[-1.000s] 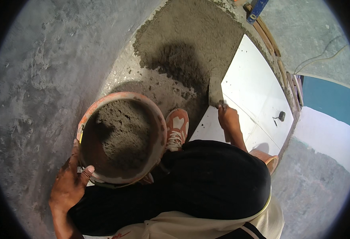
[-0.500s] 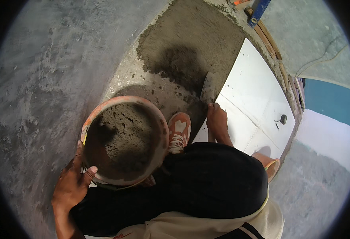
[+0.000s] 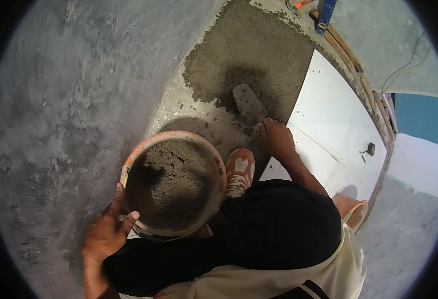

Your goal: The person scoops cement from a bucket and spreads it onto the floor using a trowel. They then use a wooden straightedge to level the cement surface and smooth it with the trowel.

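Note:
My right hand (image 3: 275, 138) is closed round the handle of a trowel (image 3: 248, 103). Its flat, mortar-smeared blade points away and to the left, over the near edge of the spread grey mortar (image 3: 259, 40). At the lower left, an orange-rimmed bucket (image 3: 175, 134) partly filled with grey mortar (image 3: 181, 174) stands between my leg and the wall. My left hand (image 3: 105, 231) grips the bucket's left rim, thumb on the inner side and fingers along the outside. White tiles (image 3: 336, 99) border the mortar on the right.
A grey plastered wall (image 3: 79, 89) rises on the left. My shoe (image 3: 240, 169) is beside the bucket. A small dark tape measure (image 3: 370, 149) lies on the tiles. Wooden strips (image 3: 341, 47) and a blue level (image 3: 326, 17) are at the far right; a second bucket (image 3: 351, 210) stands near my knee.
My right hand has moved slightly away from me, and the trowel blade has swung left over the mortar. The left hand keeps its hold on the bucket. The whole view has shifted a little.

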`<action>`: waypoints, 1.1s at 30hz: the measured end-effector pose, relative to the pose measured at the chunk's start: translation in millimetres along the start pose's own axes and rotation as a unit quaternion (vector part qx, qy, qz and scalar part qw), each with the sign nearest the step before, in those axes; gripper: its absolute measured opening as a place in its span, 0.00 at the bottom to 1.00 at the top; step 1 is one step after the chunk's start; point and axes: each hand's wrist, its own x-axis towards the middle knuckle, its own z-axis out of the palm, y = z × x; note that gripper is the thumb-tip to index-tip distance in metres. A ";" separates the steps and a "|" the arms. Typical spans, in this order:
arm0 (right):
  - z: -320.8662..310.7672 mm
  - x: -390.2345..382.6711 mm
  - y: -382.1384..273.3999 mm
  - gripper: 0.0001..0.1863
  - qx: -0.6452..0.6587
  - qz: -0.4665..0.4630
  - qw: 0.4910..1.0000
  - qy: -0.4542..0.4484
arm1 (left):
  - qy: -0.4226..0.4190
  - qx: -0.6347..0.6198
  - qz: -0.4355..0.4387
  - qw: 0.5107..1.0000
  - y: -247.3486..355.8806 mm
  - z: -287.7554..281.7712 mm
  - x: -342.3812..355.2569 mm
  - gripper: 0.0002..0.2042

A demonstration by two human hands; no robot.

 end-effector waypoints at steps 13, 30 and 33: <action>2.7 7.9 12.4 0.20 0.050 0.046 0.996 0.060 | -0.001 0.000 0.017 1.000 4.6 -2.9 1.4 0.42; -2.1 79.1 -63.7 0.17 -0.047 -0.139 0.989 0.018 | -0.001 -0.017 -0.019 1.000 -9.4 5.3 4.0 0.43; -9.2 111.7 -31.6 0.14 -0.115 -0.147 0.980 0.074 | 0.001 0.000 -0.002 1.000 3.1 1.0 2.3 0.42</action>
